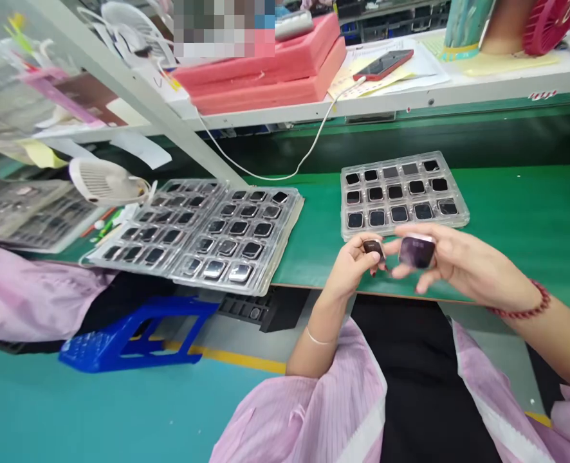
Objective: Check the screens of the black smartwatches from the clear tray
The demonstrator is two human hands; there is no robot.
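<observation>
My left hand [354, 262] pinches a small dark square part [374, 247] at the front edge of the green bench [516, 212]. My right hand [451, 260] holds a slightly larger square watch-like part [416, 251] with a shiny dark face, close beside the left one. Both hands hover just in front of a clear plastic tray [460, 212] whose pockets hold several dark square parts. A red bead bracelet sits on my right wrist.
Left on the bench lie two more clear trays [292, 222] full of similar parts, stacked side by side. A white fan [104, 180] stands behind them. A shelf above holds pink foam blocks [270, 71] and a phone [384, 64]. A blue stool [130, 334] stands below.
</observation>
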